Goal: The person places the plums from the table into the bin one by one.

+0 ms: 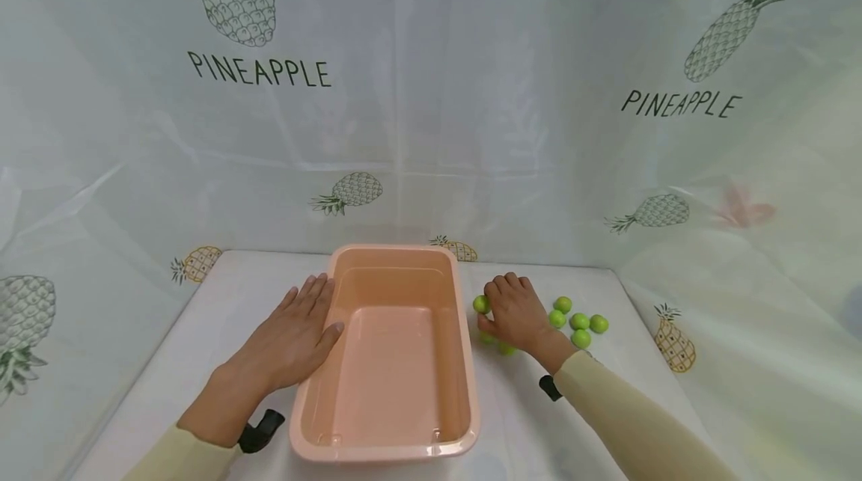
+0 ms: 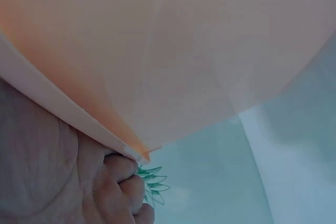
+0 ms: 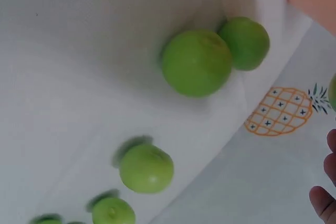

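A peach-coloured plastic basin (image 1: 387, 453) stands in the middle of the table. My left hand (image 1: 291, 340) lies along its left rim with straight fingers; in the left wrist view the palm (image 2: 37, 156) is against the basin's side (image 2: 184, 51). To the right of the basin, my right hand (image 1: 517, 314) pinches a small round green fruit (image 1: 481, 304), raised above the table. Only an edge of that fruit (image 3: 333, 93) shows in the right wrist view, beside the fingertips (image 3: 321, 200). Two green fruits (image 3: 197, 63) lie close together below the hand.
Several more green fruits (image 1: 581, 322) lie on the white table (image 1: 626, 376) to the right of my right hand. A sheet (image 1: 431, 114) printed with pineapples hangs behind the table and at its sides. Dark wrist-worn devices (image 1: 261, 431) sit under both wrists.
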Motion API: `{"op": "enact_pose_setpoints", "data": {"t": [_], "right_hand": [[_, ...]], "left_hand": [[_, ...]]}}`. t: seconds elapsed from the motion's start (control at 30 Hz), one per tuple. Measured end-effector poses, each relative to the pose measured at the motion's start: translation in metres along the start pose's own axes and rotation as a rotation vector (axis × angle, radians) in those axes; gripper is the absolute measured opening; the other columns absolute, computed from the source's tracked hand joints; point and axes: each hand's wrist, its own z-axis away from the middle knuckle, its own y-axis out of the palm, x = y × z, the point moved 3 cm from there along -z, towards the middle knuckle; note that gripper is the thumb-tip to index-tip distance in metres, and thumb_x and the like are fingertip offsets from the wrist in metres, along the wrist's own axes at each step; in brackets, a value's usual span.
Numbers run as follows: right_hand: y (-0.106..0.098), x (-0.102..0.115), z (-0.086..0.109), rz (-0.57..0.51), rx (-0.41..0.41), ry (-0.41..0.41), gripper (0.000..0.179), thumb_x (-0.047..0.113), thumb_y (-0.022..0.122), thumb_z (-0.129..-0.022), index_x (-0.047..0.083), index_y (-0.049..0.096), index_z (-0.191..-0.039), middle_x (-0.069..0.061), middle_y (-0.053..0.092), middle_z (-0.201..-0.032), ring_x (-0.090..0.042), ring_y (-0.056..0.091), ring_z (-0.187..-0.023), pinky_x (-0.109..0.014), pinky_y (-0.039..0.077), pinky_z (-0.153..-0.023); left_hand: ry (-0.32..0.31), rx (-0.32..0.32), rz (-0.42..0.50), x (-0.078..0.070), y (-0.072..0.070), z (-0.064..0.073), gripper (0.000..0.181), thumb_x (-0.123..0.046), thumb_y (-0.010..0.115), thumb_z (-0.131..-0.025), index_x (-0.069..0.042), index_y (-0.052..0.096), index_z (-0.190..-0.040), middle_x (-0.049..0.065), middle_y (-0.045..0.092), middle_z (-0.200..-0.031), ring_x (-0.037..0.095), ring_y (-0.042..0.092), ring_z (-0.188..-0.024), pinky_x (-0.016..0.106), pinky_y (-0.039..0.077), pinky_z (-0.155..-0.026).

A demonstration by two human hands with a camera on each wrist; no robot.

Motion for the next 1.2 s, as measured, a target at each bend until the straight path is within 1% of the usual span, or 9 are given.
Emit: {"op": "enact_pose_setpoints", "data": {"t": [0.13,0.3,0.43,0.53,0.67,0.8,1.03,1.13,1.2], "right_hand": [[-0.013,-0.006,-0.003,0.007,-0.057,-0.018,0.035,0.042,0.057,-0.085,0.008,0.052,-0.091,-0.003,0.049,-0.084,-0.027,0.046,-0.082,-0.042,0.039,-0.073],[-0.039,-0.017,-0.012,0.006,-0.129,-0.032,0.036,0.041,0.057,-0.085,0.006,0.053,-0.091,-0.005,0.051,-0.084,-0.028,0.047,-0.081,-0.041,0.039,-0.069],[-0.063,-0.022,-0.022,-0.025,-0.187,-0.042,0.036,0.04,0.06,-0.083,0.006,0.053,-0.09,-0.006,0.052,-0.085,-0.029,0.046,-0.08,-0.04,0.037,-0.067],[-0.081,-0.017,-0.033,-0.069,-0.231,-0.059,0.033,0.038,0.061,-0.081,0.006,0.054,-0.089,-0.006,0.053,-0.086,-0.028,0.046,-0.08,-0.039,0.036,-0.065],[-0.099,0.004,-0.048,-0.135,-0.259,-0.089,0.031,0.037,0.064,-0.082,0.008,0.055,-0.088,-0.004,0.054,-0.087,-0.027,0.046,-0.08,-0.038,0.035,-0.065],[-0.106,0.036,-0.059,-0.183,-0.248,-0.154,0.03,0.037,0.064,-0.083,0.009,0.055,-0.09,-0.002,0.053,-0.086,-0.024,0.045,-0.08,-0.035,0.037,-0.065],[-0.102,0.09,-0.07,-0.239,-0.213,-0.314,0.027,0.035,0.064,-0.081,0.01,0.056,-0.088,0.001,0.05,-0.082,-0.02,0.046,-0.081,-0.034,0.041,-0.08],[-0.097,0.107,-0.072,-0.247,-0.183,-0.339,0.027,0.036,0.064,-0.081,0.01,0.057,-0.087,0.002,0.048,-0.081,-0.019,0.046,-0.082,-0.033,0.04,-0.081],[-0.093,0.116,-0.072,-0.239,-0.163,-0.342,0.028,0.039,0.063,-0.082,0.012,0.057,-0.087,0.003,0.048,-0.081,-0.018,0.045,-0.081,-0.032,0.04,-0.078]], "left_hand": [[0.007,-0.005,-0.011,0.0,0.0,-0.002,0.067,-0.036,0.04,-0.104,0.01,0.023,-0.15,0.027,0.021,-0.155,0.04,0.018,-0.144,0.055,0.018,-0.115],[0.009,0.007,-0.019,-0.002,-0.001,-0.006,0.068,-0.037,0.042,-0.104,0.01,0.024,-0.149,0.027,0.021,-0.156,0.041,0.017,-0.144,0.055,0.018,-0.114],[0.006,0.014,-0.021,-0.004,0.0,-0.007,0.069,-0.037,0.042,-0.103,0.011,0.024,-0.149,0.027,0.021,-0.155,0.041,0.018,-0.144,0.055,0.019,-0.114],[0.003,0.014,-0.032,-0.004,0.0,-0.007,0.069,-0.037,0.043,-0.103,0.011,0.025,-0.149,0.027,0.022,-0.155,0.041,0.019,-0.144,0.054,0.02,-0.114],[0.004,0.01,-0.043,-0.004,-0.001,-0.006,0.068,-0.037,0.044,-0.103,0.011,0.026,-0.148,0.027,0.022,-0.155,0.041,0.02,-0.143,0.055,0.02,-0.114],[0.002,0.006,-0.043,-0.004,-0.002,-0.005,0.068,-0.037,0.044,-0.103,0.011,0.026,-0.148,0.027,0.023,-0.155,0.041,0.02,-0.143,0.055,0.021,-0.114],[-0.016,0.016,-0.037,-0.003,-0.001,-0.003,0.07,-0.038,0.044,-0.103,0.011,0.025,-0.149,0.027,0.022,-0.155,0.04,0.019,-0.144,0.054,0.02,-0.114],[-0.019,0.016,-0.039,-0.003,0.001,-0.002,0.07,-0.038,0.045,-0.102,0.011,0.026,-0.148,0.027,0.023,-0.155,0.041,0.02,-0.143,0.054,0.021,-0.114],[-0.023,0.015,-0.039,-0.003,0.001,-0.002,0.071,-0.039,0.045,-0.102,0.011,0.026,-0.148,0.027,0.023,-0.155,0.041,0.02,-0.143,0.055,0.021,-0.114]]}}
